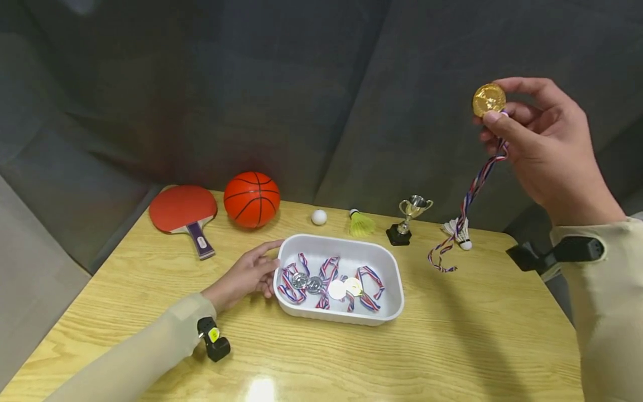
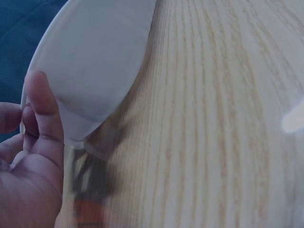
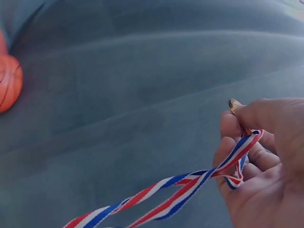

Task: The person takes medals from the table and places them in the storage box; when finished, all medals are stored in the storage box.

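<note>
High on the right in the head view, my right hand (image 1: pixel 557 139) pinches a gold medal (image 1: pixel 489 100) between thumb and fingers. Its red, white and blue ribbon (image 1: pixel 477 181) dangles down past the hand; the right wrist view shows the twisted ribbon (image 3: pixel 190 185) and the medal edge-on (image 3: pixel 233 104). My left hand (image 1: pixel 248 276) rests against the left end of a white plastic basin (image 1: pixel 341 318), fingers loosely extended, thumb tip right at the rim. Inside the basin lie silver medals (image 1: pixel 300 280) on the left and shiny pale-gold medals (image 1: pixel 353 287) nearer the middle, with striped ribbons.
Along the back of the wooden table (image 1: pixel 427 357) are a red table tennis paddle (image 1: pixel 183 207), a small basketball (image 1: pixel 252 199), a white ball (image 1: pixel 318 217), a yellow shuttlecock (image 1: pixel 361 224), a trophy cup (image 1: pixel 412 215) and a white shuttlecock (image 1: pixel 464 237). A dark cloth (image 1: pixel 301 100) hangs behind.
</note>
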A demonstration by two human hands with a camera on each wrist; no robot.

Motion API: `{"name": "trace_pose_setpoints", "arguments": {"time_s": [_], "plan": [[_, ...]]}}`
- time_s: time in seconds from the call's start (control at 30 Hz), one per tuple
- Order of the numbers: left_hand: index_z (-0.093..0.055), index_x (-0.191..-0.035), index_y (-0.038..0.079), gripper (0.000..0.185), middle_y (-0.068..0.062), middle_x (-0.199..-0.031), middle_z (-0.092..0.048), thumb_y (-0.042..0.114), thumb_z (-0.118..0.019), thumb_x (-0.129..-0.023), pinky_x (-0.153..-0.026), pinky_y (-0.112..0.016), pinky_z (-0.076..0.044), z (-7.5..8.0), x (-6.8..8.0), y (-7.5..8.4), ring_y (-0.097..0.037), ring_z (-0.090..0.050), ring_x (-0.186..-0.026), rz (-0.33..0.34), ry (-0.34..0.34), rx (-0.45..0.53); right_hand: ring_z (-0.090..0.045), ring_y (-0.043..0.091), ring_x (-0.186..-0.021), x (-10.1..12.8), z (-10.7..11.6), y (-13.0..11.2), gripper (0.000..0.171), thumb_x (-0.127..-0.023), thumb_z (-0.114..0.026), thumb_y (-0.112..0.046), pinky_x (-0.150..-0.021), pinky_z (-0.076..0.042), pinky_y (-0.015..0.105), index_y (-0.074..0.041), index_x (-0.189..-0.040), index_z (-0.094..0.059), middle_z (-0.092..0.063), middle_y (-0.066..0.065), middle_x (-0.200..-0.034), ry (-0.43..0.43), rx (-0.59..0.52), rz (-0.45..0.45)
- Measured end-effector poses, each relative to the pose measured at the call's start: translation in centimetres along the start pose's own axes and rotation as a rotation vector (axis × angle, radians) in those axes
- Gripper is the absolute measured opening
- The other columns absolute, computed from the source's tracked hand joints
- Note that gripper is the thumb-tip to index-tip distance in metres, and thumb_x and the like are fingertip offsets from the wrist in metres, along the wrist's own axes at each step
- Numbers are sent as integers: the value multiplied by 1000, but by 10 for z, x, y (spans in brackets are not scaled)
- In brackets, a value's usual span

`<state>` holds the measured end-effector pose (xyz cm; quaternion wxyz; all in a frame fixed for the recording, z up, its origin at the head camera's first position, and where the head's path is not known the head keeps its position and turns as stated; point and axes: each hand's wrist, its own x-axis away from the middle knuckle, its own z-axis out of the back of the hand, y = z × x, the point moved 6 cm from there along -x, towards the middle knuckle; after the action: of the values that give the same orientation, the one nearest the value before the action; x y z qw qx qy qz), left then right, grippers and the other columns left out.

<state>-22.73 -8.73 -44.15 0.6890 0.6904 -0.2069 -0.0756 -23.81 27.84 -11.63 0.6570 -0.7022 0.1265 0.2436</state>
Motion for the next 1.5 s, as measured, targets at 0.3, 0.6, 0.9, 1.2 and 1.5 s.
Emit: {"name": "trace_pose_setpoints", "arguments": {"time_s": [0.3,0.6,0.9,1.2,1.5], "plan": [[-33,-164,18,57,-8,-94,-61,11,-49,-110,-58,-19,-57,1,-1,-1,-12,-60,-67,-7,-3,14,-65,19,-74,-9,-16,1,41,-95,-66,11,-63,-58,23,1,-134,-56,-77,15,-100,6,-87,31],[-33,-164,17,57,-8,-93,-61,10,-48,-110,-58,-19,-57,2,-2,-2,-13,-60,-67,-5,4,16,-66,15,-76,-13,-37,31,40,-96,-70,3,-64,-59,20,-5,-133,-57,-77,8,-97,-59,14,-47],[-33,-164,18,56,-8,-93,-61,11,-48,-111,-58,-19,-57,1,-2,-1,-12,-60,-67,-6,-3,17,-68,15,-77,-16,-46,39,40,-96,-70,2,-64,-60,21,-4,-133,-57,-77,8,-96,-78,3,-54],[-32,-164,18,56,-7,-93,-61,11,-47,-111,-58,-19,-57,0,0,0,-12,-60,-66,-3,0,19,-69,14,-77,-19,-50,54,38,-96,-71,0,-65,-59,20,-7,-131,-58,-77,5,-95,-86,52,-89],[-33,-164,19,56,-8,-94,-61,11,-48,-111,-59,-19,-57,0,1,1,-12,-60,-67,-4,2,18,-71,9,-84,5,-32,110,36,-101,-68,-9,-68,-59,20,-9,-135,-56,-76,-1,-99,-174,248,-235]]}}
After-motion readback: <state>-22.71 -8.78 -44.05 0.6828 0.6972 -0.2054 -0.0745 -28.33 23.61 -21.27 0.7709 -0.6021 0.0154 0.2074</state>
